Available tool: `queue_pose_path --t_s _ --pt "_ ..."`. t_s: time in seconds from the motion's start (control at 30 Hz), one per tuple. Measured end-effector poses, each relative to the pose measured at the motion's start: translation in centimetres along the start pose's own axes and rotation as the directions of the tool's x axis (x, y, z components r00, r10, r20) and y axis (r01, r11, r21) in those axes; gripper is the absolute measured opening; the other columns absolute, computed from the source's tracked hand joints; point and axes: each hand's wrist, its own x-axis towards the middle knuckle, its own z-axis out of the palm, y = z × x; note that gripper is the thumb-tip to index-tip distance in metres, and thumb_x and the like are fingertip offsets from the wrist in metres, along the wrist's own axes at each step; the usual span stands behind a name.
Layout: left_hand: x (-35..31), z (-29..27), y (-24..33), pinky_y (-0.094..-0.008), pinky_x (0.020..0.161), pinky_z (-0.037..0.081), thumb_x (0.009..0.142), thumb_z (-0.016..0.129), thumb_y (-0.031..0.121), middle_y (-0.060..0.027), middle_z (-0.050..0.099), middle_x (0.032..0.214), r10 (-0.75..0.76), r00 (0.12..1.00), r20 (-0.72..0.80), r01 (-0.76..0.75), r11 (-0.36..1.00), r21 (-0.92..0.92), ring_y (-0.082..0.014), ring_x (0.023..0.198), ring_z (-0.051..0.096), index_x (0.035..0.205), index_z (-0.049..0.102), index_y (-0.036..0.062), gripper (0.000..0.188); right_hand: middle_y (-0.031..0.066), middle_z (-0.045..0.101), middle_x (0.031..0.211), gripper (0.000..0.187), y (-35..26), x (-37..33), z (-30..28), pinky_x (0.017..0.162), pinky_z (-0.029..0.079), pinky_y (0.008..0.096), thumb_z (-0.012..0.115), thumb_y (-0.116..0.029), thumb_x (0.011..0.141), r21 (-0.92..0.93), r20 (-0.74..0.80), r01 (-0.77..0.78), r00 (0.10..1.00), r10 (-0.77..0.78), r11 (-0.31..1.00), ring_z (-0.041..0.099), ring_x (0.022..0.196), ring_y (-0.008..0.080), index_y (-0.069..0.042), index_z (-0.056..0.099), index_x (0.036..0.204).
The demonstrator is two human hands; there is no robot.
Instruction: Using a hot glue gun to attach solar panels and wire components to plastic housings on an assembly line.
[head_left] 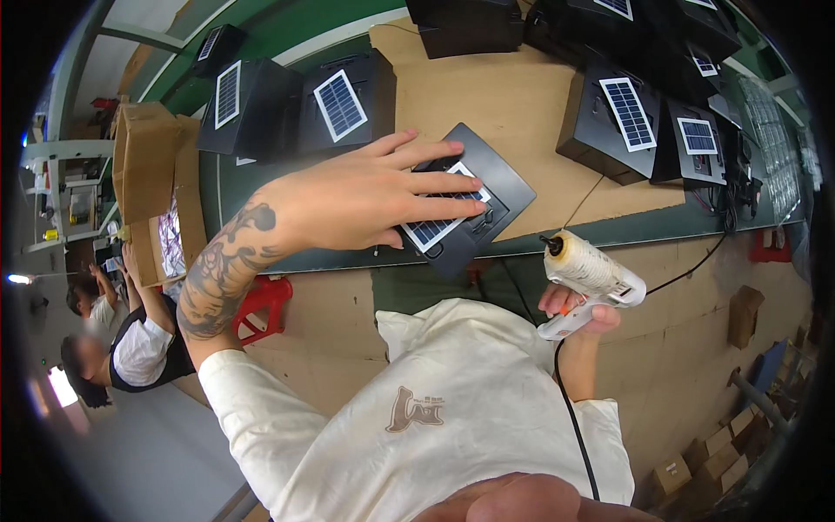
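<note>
My left hand [370,198] lies with fingers spread over a small solar panel [431,233] with a white border. The fingertips rest on or just over the panel, partly hiding it. Beneath the panel is a black plate [503,184] at the table's near edge; a small fitting shows beside the fingers. In my right hand [602,320] is a white hot glue gun [600,271], gripped by its handle in front of the table. Its dark nozzle points left toward the plate, apart from it. A dark cable trails from the gun.
Black boxes with solar panels stand at the back left [348,96] and right [613,122] on a cardboard sheet [461,87] and green table. An open carton [148,174] is at left, with a red stool [265,304] below. Other people [143,348] sit at far left.
</note>
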Motion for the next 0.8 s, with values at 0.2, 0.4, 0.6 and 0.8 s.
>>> queue_pose_path --t_s 0.2,0.4,0.6,0.8 --pt "0.8 0.5 -1.1 -0.0537 0.116 0.027 0.065 0.083 0.012 -0.0067 0.042 0.143 0.082 0.997 -0.01 -0.083 0.996 -0.041 -0.0333 0.137 0.035 0.146 0.041 0.0217 0.092 0.0194 0.069 0.085 0.041 -0.2 0.9 2.7 0.073 0.056 0.0533 0.061 -0.026 0.075 -0.043 -0.048 -0.049 0.998 0.046 0.998 0.069 0.077 0.0372 0.009 0.066 0.096" --pt "1.6 0.8 -0.4 -0.0514 0.112 0.029 0.062 0.085 0.013 -0.0133 0.044 0.133 0.041 0.998 -0.052 -0.043 0.999 -0.032 -0.0336 0.127 0.041 0.141 0.046 0.0152 0.088 0.0167 0.068 0.081 0.04 -0.1 0.9 3.5 0.07 0.056 0.0533 0.063 -0.025 0.074 -0.09 -0.121 -0.083 0.99 0.072 0.992 0.069 0.075 0.0373 0.009 0.065 0.096" --pt "0.9 1.5 -0.1 -0.05 0.109 0.031 0.063 0.085 0.014 -0.0143 0.043 0.135 -0.008 0.995 -0.098 -0.002 0.995 -0.103 -0.0351 0.127 0.04 0.137 0.047 0.012 0.083 0.0167 0.067 0.078 0.04 0.0 0.8 3.8 0.068 0.056 0.0527 0.064 -0.025 0.073 -0.084 -0.151 -0.08 0.986 0.066 0.993 0.069 0.072 0.0373 0.009 0.064 0.093" --pt "0.4 1.6 0.2 -0.0505 0.109 0.03 0.066 0.083 0.016 -0.014 0.04 0.14 -0.056 0.991 -0.122 0.039 0.99 -0.137 -0.0366 0.129 0.038 0.135 0.048 0.0129 0.078 0.0173 0.067 0.077 0.04 0.2 0.4 3.7 0.068 0.056 0.052 0.064 -0.028 0.072 -0.079 -0.172 -0.091 0.982 0.077 0.993 0.069 0.072 0.0373 0.009 0.064 0.089"
